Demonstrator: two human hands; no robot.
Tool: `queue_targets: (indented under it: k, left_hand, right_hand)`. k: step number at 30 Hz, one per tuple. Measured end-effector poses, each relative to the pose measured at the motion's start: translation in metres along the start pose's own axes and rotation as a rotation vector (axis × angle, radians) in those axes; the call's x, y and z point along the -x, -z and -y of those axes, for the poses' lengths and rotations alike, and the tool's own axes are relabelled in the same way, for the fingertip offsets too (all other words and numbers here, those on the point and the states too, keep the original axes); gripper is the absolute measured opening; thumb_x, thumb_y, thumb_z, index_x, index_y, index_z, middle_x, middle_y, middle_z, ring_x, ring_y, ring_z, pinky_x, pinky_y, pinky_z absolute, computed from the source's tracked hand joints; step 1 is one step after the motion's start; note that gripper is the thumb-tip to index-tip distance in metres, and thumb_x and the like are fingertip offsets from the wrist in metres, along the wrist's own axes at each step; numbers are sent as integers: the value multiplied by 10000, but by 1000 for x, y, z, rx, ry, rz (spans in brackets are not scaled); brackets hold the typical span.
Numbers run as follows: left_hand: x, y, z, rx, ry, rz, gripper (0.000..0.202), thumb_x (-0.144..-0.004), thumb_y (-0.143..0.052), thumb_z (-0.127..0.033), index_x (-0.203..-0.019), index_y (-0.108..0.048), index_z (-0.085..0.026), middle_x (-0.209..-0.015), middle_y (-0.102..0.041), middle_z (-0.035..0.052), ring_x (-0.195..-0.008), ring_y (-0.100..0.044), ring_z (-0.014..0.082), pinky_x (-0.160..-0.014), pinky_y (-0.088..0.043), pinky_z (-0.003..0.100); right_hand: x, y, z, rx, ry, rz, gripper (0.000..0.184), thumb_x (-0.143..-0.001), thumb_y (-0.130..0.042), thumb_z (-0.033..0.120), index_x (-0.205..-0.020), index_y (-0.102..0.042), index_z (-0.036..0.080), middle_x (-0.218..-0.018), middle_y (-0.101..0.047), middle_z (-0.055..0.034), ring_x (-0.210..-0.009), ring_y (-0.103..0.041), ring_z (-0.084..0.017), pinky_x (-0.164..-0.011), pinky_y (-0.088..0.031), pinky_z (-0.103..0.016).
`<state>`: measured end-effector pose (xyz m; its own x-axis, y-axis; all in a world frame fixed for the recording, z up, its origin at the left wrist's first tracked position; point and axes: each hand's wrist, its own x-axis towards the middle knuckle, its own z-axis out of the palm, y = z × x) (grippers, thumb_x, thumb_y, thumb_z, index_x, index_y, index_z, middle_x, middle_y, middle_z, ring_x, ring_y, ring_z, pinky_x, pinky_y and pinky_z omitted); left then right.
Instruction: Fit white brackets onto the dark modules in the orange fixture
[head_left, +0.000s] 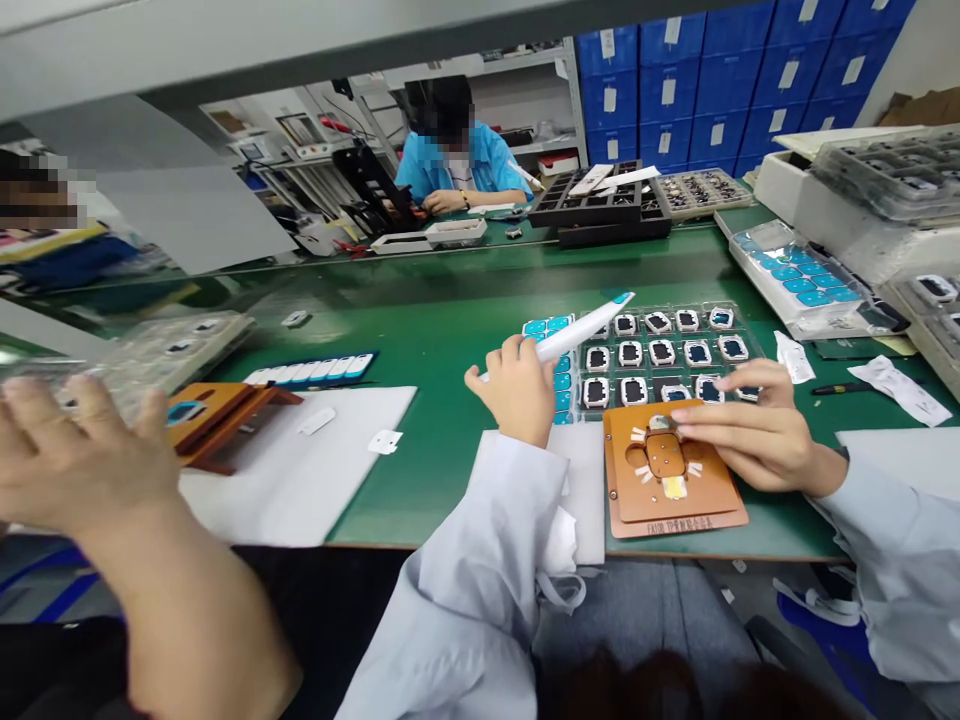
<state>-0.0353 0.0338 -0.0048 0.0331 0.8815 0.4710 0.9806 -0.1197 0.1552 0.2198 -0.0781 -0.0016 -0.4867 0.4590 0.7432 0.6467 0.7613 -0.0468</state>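
My left hand (519,388) is closed around a long white stick-like piece with a blue tip (585,328). It is held above the table, tilted up to the right. My right hand (757,430) reaches over the upper right of an orange-brown fixture plate (630,505). Its thumb and finger are pressed together there, beside a small pale round spot; what they hold is hidden. A dark rounded-square recess (665,455) lies in the plate's middle, with white strips around it. Just behind is a clear tray (645,318) of white watch-like frames. Blue-faced pieces (561,385) stand at its left.
At left, a co-worker's bare arm and spread hand (90,470) are close, near another orange fixture (225,425). A person in blue (491,160) sits across the table. Stacked trays (892,170) and a box of blue pieces (806,275) stand at right. A shelf beam (300,50) crosses overhead.
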Motion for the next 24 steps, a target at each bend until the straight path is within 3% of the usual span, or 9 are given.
queue_targets:
  k: [4,8,15,20,24]
  left_hand:
    - [5,-4,4,-100,45,89,212,-843,-605,-245,-1011,-702,-160,-1217,-631,196,-1079,-533,407,-914,-350,701]
    - [10,-9,1,-143,28,182,220,-824,-644,-319,-938,-725,-149,-1115,-664,210,-1045,-551,417,-887,-382,688]
    - [10,-7,-2,-157,46,276,374,-855,-598,-371,-1148,-650,-145,-1185,-651,228,-1069,-561,410,-858,-435,611]
    - [9,-4,-5,-154,89,319,543,-863,-580,-365,-1339,-518,-111,-1284,-603,228,-1129,-534,414,-904,-414,629]
    - [10,-1,-6,-133,84,300,551,-889,-550,-353,-1383,-475,-121,-1370,-540,216,-1187,-490,422,-937,-390,651]
  right_hand:
    - [-4,0,12,-134,104,60,386,-832,-569,132,-1161,-655,313,-1079,-736,31,-1000,-563,-264,-828,-427,-471]
    - [-8,-2,15,-235,111,133,304,-849,-574,112,-1112,-653,243,-1026,-744,-25,-972,-592,-241,-836,-432,-459]
    - [-9,0,17,-320,147,238,280,-895,-517,112,-1149,-601,195,-1031,-733,-56,-899,-632,-181,-902,-437,-432]
    - [-9,-1,18,-334,165,233,254,-915,-508,129,-1146,-606,168,-1048,-728,-71,-923,-626,-187,-913,-436,-434]
    - [-8,-2,18,-352,153,222,224,-906,-526,117,-1105,-626,141,-973,-732,-69,-916,-609,-197,-911,-429,-441]
